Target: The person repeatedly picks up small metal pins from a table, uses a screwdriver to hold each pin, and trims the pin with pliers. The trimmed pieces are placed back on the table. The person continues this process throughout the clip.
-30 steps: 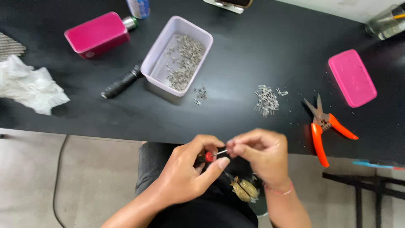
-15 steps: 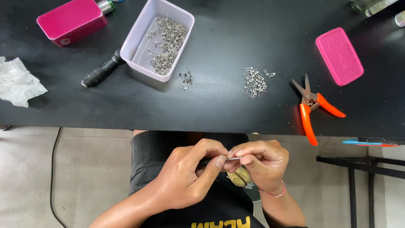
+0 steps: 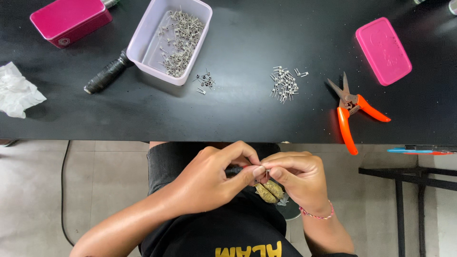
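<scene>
Left hand point(image 3: 214, 178) and right hand point(image 3: 297, 178) meet over the lap, fingers pinched shut on a tiny metal part point(image 3: 263, 175) (left also grips a small dark tool point(image 3: 234, 169)); best kept close and steady. On the black table point(image 3: 247, 114): loose part pile point(image 3: 284, 84), tray of parts point(image 3: 172, 38), orange snips point(image 3: 351, 108), nothing blocking.

Two hands: left hand point(image 3: 209, 178), right hand point(image 3: 297, 178). One pink tin point(image 3: 71, 20). One pink lid point(image 3: 383, 50). One pale tub point(image 3: 172, 39). One pair of orange cutters point(image 3: 353, 110). One black-handled tool point(image 3: 107, 74). One crumpled tissue point(image 3: 18, 91). Two loose heaps of metal clips: small heap point(image 3: 204, 81), larger heap point(image 3: 284, 84).
</scene>
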